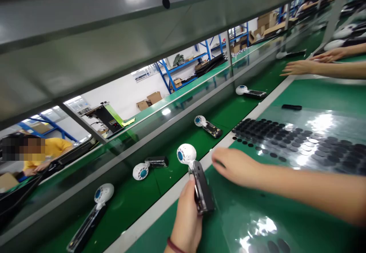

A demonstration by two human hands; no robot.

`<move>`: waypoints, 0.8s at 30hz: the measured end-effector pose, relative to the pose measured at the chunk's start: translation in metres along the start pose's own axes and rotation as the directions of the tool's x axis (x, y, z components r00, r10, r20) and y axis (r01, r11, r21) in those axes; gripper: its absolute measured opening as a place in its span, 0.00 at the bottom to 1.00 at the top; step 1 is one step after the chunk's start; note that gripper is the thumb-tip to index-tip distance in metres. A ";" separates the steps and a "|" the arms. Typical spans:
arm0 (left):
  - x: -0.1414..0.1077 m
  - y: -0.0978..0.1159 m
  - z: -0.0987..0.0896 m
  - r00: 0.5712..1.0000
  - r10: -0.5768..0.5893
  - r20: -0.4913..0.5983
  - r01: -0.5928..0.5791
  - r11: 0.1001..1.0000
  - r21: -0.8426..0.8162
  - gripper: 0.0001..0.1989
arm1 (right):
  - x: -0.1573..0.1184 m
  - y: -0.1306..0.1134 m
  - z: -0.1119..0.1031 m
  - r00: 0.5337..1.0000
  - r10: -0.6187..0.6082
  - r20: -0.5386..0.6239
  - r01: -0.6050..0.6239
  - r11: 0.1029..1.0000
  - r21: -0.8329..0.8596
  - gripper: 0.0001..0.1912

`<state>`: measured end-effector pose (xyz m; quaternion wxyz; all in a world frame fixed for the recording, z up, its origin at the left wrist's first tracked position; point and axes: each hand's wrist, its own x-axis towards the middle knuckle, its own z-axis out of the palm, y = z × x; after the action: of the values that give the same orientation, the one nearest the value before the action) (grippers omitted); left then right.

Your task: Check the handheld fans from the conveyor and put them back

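My left hand [187, 215] is closed around the black handle of a handheld device [201, 188] with a round white head, tilted up over the belt's near edge. Blue and grey round patches mark that head. Beside it, apart from the device, my right hand [234, 165] hovers over the green worktop with fingers curled together; motion blurs it, and I cannot make out whether something small is pinched. Just beyond lies a clear sheet of black round stickers [303, 140]. Another clear sheet [228, 226] with a few black discs is at the bottom.
Several similar devices lie spaced along the green conveyor belt [177, 186]. A small black part [291, 107] rests on the worktop. A co-worker's hands [300, 67] reach toward the belt at right; another person in yellow [57, 148] works across the line. A metal beam [114, 51] crosses overhead.
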<state>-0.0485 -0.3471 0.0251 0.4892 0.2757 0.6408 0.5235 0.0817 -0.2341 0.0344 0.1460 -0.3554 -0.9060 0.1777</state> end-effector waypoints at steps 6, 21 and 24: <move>-0.014 -0.009 0.023 0.997 -0.077 -0.019 0.057 0.860 -0.506 0.13 | -0.105 -0.024 0.033 0.943 -0.151 0.297 0.122 0.986 0.115 0.25; -0.010 -0.048 0.041 0.991 -0.020 -0.131 -0.052 0.850 -0.525 0.22 | -0.102 -0.032 0.026 0.918 -0.094 0.386 0.093 0.995 0.022 0.09; -0.010 -0.050 0.041 0.987 -0.039 -0.157 -0.049 0.852 -0.521 0.25 | -0.104 -0.035 0.040 0.945 -0.057 0.321 0.055 0.998 0.015 0.09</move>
<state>0.0012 -0.3543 -0.0175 0.4908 0.0909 0.5109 0.6999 0.1189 -0.3388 -0.0009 0.0023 -0.2952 -0.9269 0.2318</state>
